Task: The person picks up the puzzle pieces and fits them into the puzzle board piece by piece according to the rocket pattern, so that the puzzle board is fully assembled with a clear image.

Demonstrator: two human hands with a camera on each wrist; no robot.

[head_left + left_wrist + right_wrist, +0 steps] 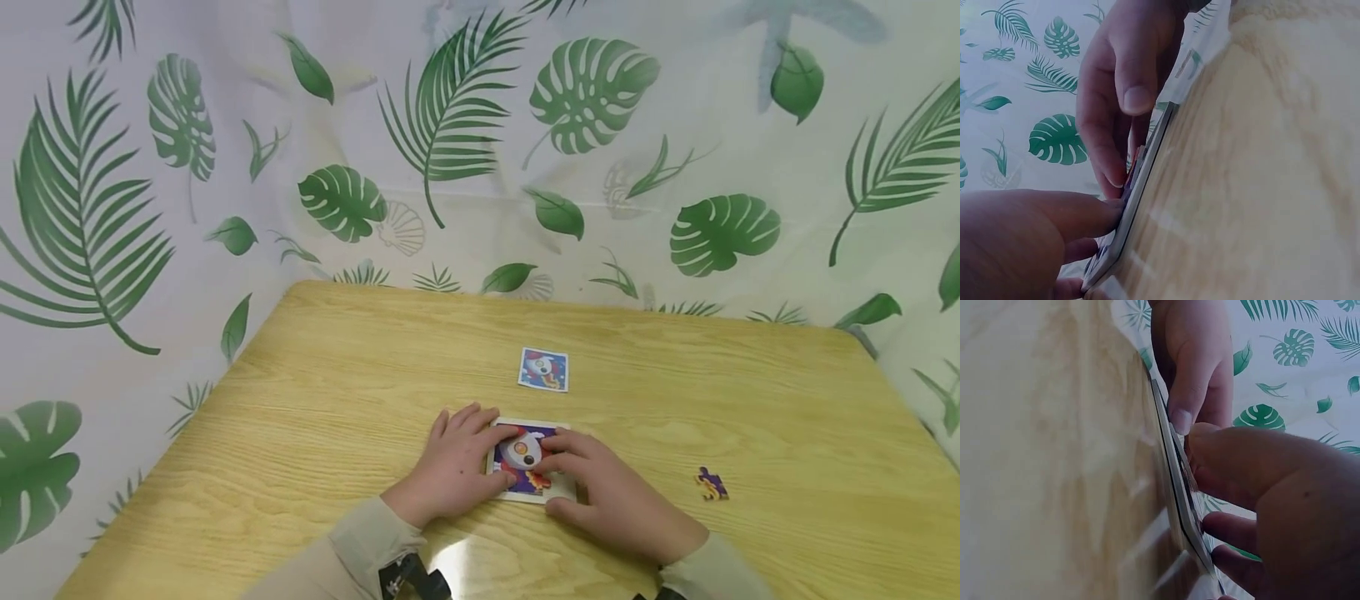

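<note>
A small jigsaw puzzle (522,454) sits in a white-rimmed tray (525,497) on the table, showing a white cartoon figure on purple. The tray's lower right part is bare and pale. My left hand (456,468) rests on the left side of the puzzle, its index finger and thumb touching the pieces. From the right, my right hand (607,487) touches the pieces with bent fingertips, its thumb apart near the tray's lower edge. In the left wrist view, a piece with a red edge (1133,164) sits slightly raised under the right fingertips. Those fingers partly hide the puzzle.
To the right lies a loose purple and yellow puzzle piece (712,485). A small picture card (543,370) with a similar figure lies beyond the tray. A leaf-patterned cloth (480,150) stands behind the wood-grain table (337,358).
</note>
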